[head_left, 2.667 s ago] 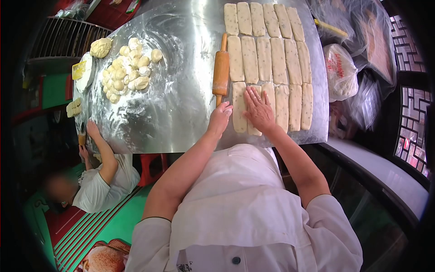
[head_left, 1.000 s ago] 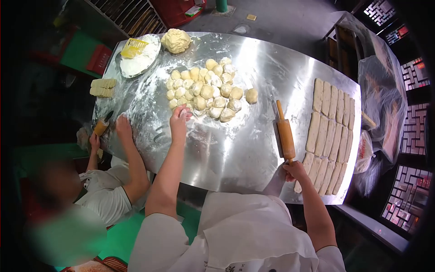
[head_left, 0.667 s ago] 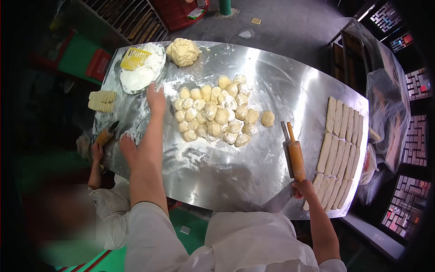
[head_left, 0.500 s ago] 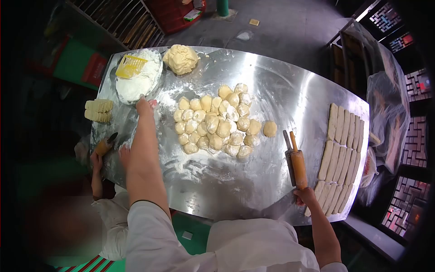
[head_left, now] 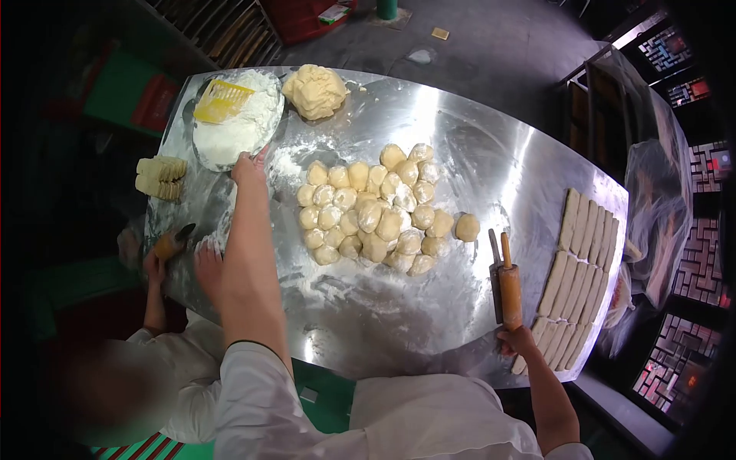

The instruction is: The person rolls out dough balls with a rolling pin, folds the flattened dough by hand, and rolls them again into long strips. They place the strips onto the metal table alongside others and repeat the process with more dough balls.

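At the near rim of a wide bowl of flour [head_left: 225, 164], my left hand [head_left: 249, 167] is closed, its thumb and fingers at the edge. A yellow perforated scoop [head_left: 223, 102] lies in the flour. My right hand [head_left: 518, 340] is wrapped around the lower end of a wooden rolling pin [head_left: 510, 297], near the right side of the metal table [head_left: 399, 326]. Alongside the pin is a narrow, dark flat tool [head_left: 497, 294], its lower end hidden by the hand. Between my hands lie many floured dough balls [head_left: 368, 216], with a single dough ball [head_left: 467, 227] apart on the right.
A large dough lump [head_left: 315, 92] sits beside the bowl. Rows of dough strips [head_left: 576, 274] line the right edge. On the left, a co-worker's hand [head_left: 156, 268] holds another rolling pin [head_left: 167, 246]; their other hand [head_left: 207, 264] rests on the table. Stacked dough pieces [head_left: 160, 178] are at the left edge.
The view has shifted and turned slightly. My left hand stays at the bowl's rim, and my right hand keeps hold of the rolling pin.
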The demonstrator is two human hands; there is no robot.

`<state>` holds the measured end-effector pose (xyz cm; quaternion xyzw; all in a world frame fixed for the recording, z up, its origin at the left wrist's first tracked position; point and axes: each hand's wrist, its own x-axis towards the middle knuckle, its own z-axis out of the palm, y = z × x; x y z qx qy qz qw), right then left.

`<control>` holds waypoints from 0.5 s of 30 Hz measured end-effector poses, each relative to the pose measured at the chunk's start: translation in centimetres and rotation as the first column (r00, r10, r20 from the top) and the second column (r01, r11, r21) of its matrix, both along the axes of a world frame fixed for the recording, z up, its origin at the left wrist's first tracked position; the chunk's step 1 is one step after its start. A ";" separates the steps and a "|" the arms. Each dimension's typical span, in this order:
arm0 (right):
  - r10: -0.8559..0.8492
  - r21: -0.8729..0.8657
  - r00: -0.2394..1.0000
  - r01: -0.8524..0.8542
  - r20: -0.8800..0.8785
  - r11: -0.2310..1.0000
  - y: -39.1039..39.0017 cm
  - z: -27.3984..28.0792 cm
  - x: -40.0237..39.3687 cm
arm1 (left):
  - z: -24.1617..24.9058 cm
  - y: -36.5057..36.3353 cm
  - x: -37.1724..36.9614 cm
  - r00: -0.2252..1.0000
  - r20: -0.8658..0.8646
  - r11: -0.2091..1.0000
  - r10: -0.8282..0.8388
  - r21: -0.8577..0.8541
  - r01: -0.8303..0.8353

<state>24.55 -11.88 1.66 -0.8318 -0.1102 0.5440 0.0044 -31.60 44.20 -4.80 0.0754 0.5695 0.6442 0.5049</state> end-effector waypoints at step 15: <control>0.068 -0.115 0.997 -0.064 0.026 0.991 0.0 -0.4 0.5 | 6.8 -5.8 2.8 -0.443 -0.824 0.908 -0.353 -0.417 0.052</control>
